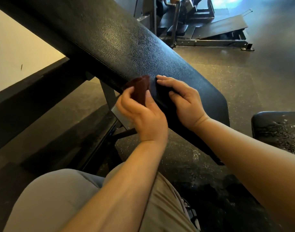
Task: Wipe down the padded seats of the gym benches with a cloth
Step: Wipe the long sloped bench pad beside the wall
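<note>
Where the view starts at the left, a pale wall [18, 52] meets a dark baseboard [31, 91] that slants down toward the floor [227, 77]. Right of it, the bench [126, 44] runs as a long black pad from the upper left down to the lower right, its grained cover shining in the middle. A metal frame [108, 96] shows under the pad's left edge.

At that edge the left hand [141, 114] holds a dark red cloth [140, 87], thumb and fingers curled round its lower part, so the folded top of the cloth stands up against the side of the pad. Just right of it, the right hand [183, 99] lies on the pad with fingers straight and together, palm down, holding nothing; its fingertips point toward the cloth and stop just short of it. Both forearms reach in from the bottom of the view, over a knee in grey cloth [59, 195] and tan shorts [161, 206].

Further right, the lower end of the pad hangs over the speckled rubber floor. At the right edge a second pad [277, 129] shows, black and flecked with white dust. Behind, at the top right, stands a dark steel machine [202, 29] with a sloping plate.
</note>
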Tool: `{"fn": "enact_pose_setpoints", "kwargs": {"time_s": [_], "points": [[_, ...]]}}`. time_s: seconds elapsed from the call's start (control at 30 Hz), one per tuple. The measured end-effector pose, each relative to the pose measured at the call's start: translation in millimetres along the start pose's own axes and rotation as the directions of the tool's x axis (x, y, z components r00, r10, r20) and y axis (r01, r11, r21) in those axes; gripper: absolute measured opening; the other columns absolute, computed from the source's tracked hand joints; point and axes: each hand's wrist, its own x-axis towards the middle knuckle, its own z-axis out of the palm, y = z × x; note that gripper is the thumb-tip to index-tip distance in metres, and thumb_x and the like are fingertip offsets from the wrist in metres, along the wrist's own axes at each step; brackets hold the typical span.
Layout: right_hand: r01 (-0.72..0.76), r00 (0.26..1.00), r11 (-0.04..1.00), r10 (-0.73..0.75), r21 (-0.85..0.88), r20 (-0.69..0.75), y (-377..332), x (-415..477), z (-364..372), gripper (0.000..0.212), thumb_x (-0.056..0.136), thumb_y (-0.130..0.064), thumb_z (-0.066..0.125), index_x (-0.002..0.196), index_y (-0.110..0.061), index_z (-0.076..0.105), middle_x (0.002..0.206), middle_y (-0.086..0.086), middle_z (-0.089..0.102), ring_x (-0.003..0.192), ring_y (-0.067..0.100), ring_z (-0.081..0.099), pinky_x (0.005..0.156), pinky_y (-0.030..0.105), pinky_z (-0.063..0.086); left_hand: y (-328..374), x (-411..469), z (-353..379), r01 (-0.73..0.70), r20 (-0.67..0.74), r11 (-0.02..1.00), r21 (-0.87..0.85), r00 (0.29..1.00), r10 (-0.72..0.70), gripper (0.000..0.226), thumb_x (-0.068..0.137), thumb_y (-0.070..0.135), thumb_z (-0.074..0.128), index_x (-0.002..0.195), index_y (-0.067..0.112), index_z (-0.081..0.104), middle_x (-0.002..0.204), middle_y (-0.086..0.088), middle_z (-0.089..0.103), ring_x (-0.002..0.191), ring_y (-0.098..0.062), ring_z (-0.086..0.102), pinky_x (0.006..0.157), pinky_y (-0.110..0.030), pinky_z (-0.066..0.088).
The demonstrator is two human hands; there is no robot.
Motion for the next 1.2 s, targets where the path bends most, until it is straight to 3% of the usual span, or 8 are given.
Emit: {"fn": "enact_pose_setpoints", "kwargs": {"time_s": [0.2, 0.3, 0.43, 0.63, 0.73, 0.83, 1.03, 1.2], "points": [[-0.075, 0.996, 0.988, 0.080, 0.132, -0.034, -6.1, -0.5, -1.9, 0.046, 0.078, 0.005, 0.044, 0.115, -0.004, 0.070, 0.131, 0.006, 0.065, 0.131, 0.015, 0.055, 0.117, 0.043, 0.036, 9.0, -51.7, -15.4, -0.032, 0.373, 0.998, -0.059, 0.926, 0.052, 0.027, 0.091, 0.008, 0.063, 0.115, 0.014, 0.053, 0.118, 0.003, 0.042, 0.108, -0.022, 0.052, 0.098, -0.032, 0.047], [-0.158, 0.978, 0.977, 0.175, 0.143, -0.116, -18.6, -8.8, -1.1, 0.039, 0.086, -0.005, 0.048, 0.117, -0.010, 0.070, 0.125, 0.001, 0.069, 0.122, 0.011, 0.060, 0.112, 0.042, 0.041, 12.6, -24.5, -24.6, 0.050, 0.254, 0.993, -0.103, 0.967, -0.022, 0.026, 0.092, 0.009, 0.066, 0.111, 0.018, 0.053, 0.110, 0.016, 0.041, 0.103, -0.015, 0.053, 0.093, -0.018, 0.045], [-0.063, 0.998, 0.996, 0.062, -0.064, -0.015, -31.0, -43.4, 1.9, 0.049, 0.097, -0.026, 0.054, 0.146, -0.024, 0.049, 0.144, -0.005, 0.055, 0.136, 0.010, 0.048, 0.116, 0.045, 0.037, 21.5, 14.5, -21.6, 0.188, 0.090, 0.978, -0.093, 0.980, -0.179, 0.022, 0.091, 0.017, 0.069, 0.108, 0.011, 0.056, 0.105, 0.005, 0.044, 0.095, -0.019, 0.058, 0.088, -0.020, 0.049], [0.058, 0.991, 0.887, 0.003, -0.459, 0.132, -41.0, -46.4, 18.6, 0.069, 0.099, -0.047, 0.045, 0.159, -0.025, 0.018, 0.164, -0.004, 0.023, 0.153, 0.007, 0.010, 0.125, 0.043, 0.011, 43.9, -11.4, -49.2, 0.322, 0.351, 0.907, -0.272, 0.910, -0.218, 0.037, 0.088, 0.042, 0.042, 0.118, 0.034, 0.061, 0.127, 0.014, 0.046, 0.113, 0.007, 0.053, 0.094, -0.007, 0.039], [0.068, 0.997, 0.914, -0.051, -0.401, 0.053, -46.6, -33.2, 28.3, 0.072, 0.099, -0.025, 0.054, 0.157, -0.019, 0.011, 0.152, -0.008, 0.033, 0.143, -0.009, 0.018, 0.125, 0.037, 0.012, 35.7, -2.8, -49.4, 0.303, 0.409, 0.914, -0.269, 0.895, -0.176, 0.040, 0.086, 0.034, 0.043, 0.118, 0.028, 0.067, 0.124, 0.015, 0.054, 0.116, 0.001, 0.054, 0.104, -0.022, 0.042], [0.122, 0.980, 0.843, -0.185, -0.525, -0.069, -43.3, -15.5, 33.5, 0.056, 0.103, -0.023, 0.045, 0.155, -0.014, 0.029, 0.121, 0.001, 0.054, 0.113, 0.020, 0.049, 0.105, 0.036, 0.030, 27.1, 16.9, -45.6, 0.339, 0.413, 0.903, -0.262, 0.885, -0.213, 0.039, 0.082, 0.027, 0.046, 0.111, 0.026, 0.072, 0.115, 0.003, 0.069, 0.108, -0.016, 0.065, 0.099, -0.049, 0.051], [-0.305, 0.925, 0.887, 0.188, -0.347, -0.331, -11.5, -26.6, -8.9, 0.039, 0.103, -0.015, 0.047, 0.141, -0.010, 0.053, 0.130, 0.012, 0.059, 0.123, 0.027, 0.052, 0.102, 0.022, 0.031, 17.2, 80.2, -49.1, -0.387, 0.370, 0.919, 0.068, 0.865, 0.337, 0.043, 0.079, 0.004, 0.052, 0.116, 0.013, 0.071, 0.121, -0.001, 0.065, 0.118, -0.024, 0.054, 0.107, -0.040, 0.039], [-0.274, 0.930, 0.922, 0.182, -0.274, -0.318, -30.0, 8.3, 14.8, 0.038, 0.104, -0.015, 0.043, 0.142, -0.013, 0.049, 0.140, 0.005, 0.056, 0.128, 0.015, 0.049, 0.107, 0.021, 0.033, -9.2, 75.6, -35.4, -0.535, 0.525, 0.839, 0.103, 0.745, 0.411, 0.029, 0.095, 0.015, 0.053, 0.119, 0.010, 0.069, 0.133, -0.004, 0.060, 0.145, -0.028, 0.033, 0.124, -0.044, 0.004]]}}
